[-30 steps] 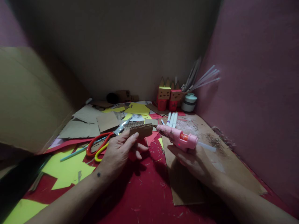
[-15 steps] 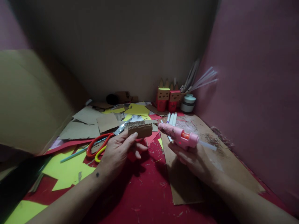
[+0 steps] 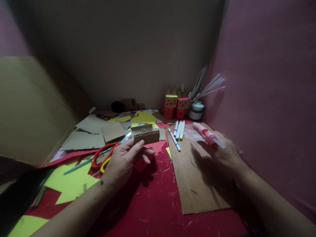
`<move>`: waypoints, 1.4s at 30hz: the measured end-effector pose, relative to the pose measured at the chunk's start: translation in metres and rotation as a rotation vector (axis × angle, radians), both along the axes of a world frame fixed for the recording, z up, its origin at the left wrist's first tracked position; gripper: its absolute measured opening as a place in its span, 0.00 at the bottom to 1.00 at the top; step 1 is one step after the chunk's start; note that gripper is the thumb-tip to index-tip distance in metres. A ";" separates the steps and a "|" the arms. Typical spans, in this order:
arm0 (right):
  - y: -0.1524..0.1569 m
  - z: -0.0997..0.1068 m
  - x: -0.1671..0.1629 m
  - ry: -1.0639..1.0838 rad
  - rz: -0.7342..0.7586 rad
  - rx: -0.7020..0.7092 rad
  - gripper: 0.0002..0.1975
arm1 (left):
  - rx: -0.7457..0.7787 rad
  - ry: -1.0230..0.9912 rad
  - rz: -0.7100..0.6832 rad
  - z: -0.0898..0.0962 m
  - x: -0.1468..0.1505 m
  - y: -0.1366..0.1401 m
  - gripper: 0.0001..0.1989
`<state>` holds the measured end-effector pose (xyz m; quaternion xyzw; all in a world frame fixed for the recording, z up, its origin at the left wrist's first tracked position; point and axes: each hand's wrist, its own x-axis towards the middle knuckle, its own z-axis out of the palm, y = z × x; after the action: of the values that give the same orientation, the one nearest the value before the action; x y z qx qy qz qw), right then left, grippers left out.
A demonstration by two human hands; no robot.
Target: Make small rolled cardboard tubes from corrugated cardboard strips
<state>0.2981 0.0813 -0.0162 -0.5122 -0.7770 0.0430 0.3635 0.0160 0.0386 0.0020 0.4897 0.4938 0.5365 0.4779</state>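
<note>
Pinched between the thumb and fingers of my left hand (image 3: 128, 156) is a small folded piece of corrugated cardboard (image 3: 147, 137), its ridged edge upward. It is held above the red table cover (image 3: 158, 197). My right hand (image 3: 228, 153) grips a pink glue gun (image 3: 206, 133) over the right side of the cardboard sheet (image 3: 187, 177); a clear glue stick (image 3: 219, 142) pokes out of its back end. Scissors with red and yellow handles (image 3: 105, 157) lie just left of my left hand, partly hidden by it.
Several markers (image 3: 179, 130) lie on the cardboard sheet. Behind them stand two red figures with cardboard faces (image 3: 171, 107), a lidded jar (image 3: 196, 110) and upright glue sticks (image 3: 212, 85). Yellow paper (image 3: 71, 182) and cardboard scraps (image 3: 85, 140) cover the left. A pink wall (image 3: 269, 98) bounds the right.
My right hand has carried the glue gun to the right, away from the cardboard piece, uncovering the markers. My left hand still holds the piece in nearly the same place.
</note>
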 end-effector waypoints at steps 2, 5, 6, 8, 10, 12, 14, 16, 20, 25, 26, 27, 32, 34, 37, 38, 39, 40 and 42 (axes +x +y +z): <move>0.005 -0.006 0.024 -0.311 -0.332 -0.149 0.18 | 0.021 -0.065 -0.020 0.001 -0.002 0.001 0.12; 0.008 -0.012 0.048 -0.575 -0.500 -0.330 0.16 | 0.059 -0.120 -0.033 0.003 -0.005 0.003 0.11; 0.008 -0.013 0.053 -0.613 -0.525 -0.371 0.15 | 0.070 -0.128 -0.035 0.003 -0.005 0.003 0.11; 0.009 -0.015 0.058 -0.625 -0.539 -0.410 0.17 | 0.081 -0.145 -0.056 0.002 -0.006 0.003 0.11; 0.009 -0.017 0.059 -0.591 -0.527 -0.416 0.21 | 0.090 -0.161 -0.092 0.001 -0.007 0.002 0.11; 0.010 -0.019 0.058 -0.552 -0.491 -0.413 0.24 | 0.093 -0.171 -0.115 0.000 -0.006 0.002 0.12; 0.010 -0.023 0.059 -0.513 -0.449 -0.400 0.25 | 0.096 -0.170 -0.124 -0.001 -0.006 0.003 0.12; 0.010 -0.026 0.063 -0.477 -0.418 -0.372 0.26 | 0.103 -0.163 -0.133 -0.002 -0.006 0.003 0.12; 0.006 -0.021 0.071 -0.490 -0.399 -0.275 0.25 | 0.133 -0.149 -0.164 -0.002 -0.007 0.003 0.10; -0.008 0.017 0.033 -0.230 -0.230 -0.117 0.15 | 0.159 -0.019 -0.242 0.002 -0.006 -0.003 0.09; -0.009 0.025 0.017 -0.090 -0.108 -0.156 0.15 | 0.159 0.022 -0.264 0.003 -0.005 -0.005 0.09; -0.009 0.031 0.000 0.047 0.017 -0.212 0.16 | 0.155 0.060 -0.292 0.004 -0.004 -0.006 0.09; 0.006 0.033 -0.067 0.604 0.355 -0.503 0.23 | 0.092 0.053 -0.492 0.001 -0.001 -0.011 0.10; 0.011 0.025 -0.078 0.684 0.388 -0.583 0.16 | 0.020 -0.002 -0.514 -0.003 -0.001 -0.010 0.11; 0.011 0.013 -0.084 0.753 0.397 -0.560 0.08 | -0.089 -0.084 -0.473 -0.008 -0.001 -0.006 0.13; 0.010 0.009 -0.084 0.754 0.393 -0.526 0.07 | -0.124 -0.114 -0.465 -0.010 -0.001 -0.004 0.12; 0.007 0.007 -0.084 0.736 0.390 -0.482 0.07 | -0.156 -0.145 -0.461 -0.011 -0.001 -0.002 0.12; 0.004 0.004 -0.084 0.701 0.390 -0.425 0.08 | -0.185 -0.177 -0.466 -0.012 -0.001 0.000 0.11; -0.003 0.002 -0.085 0.594 0.394 -0.275 0.10 | -0.227 -0.228 -0.490 -0.012 0.000 0.002 0.10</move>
<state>0.2134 0.0788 -0.0144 -0.3620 -0.7083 0.3624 0.4857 0.0156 0.0411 -0.0101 0.4741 0.3610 0.3980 0.6975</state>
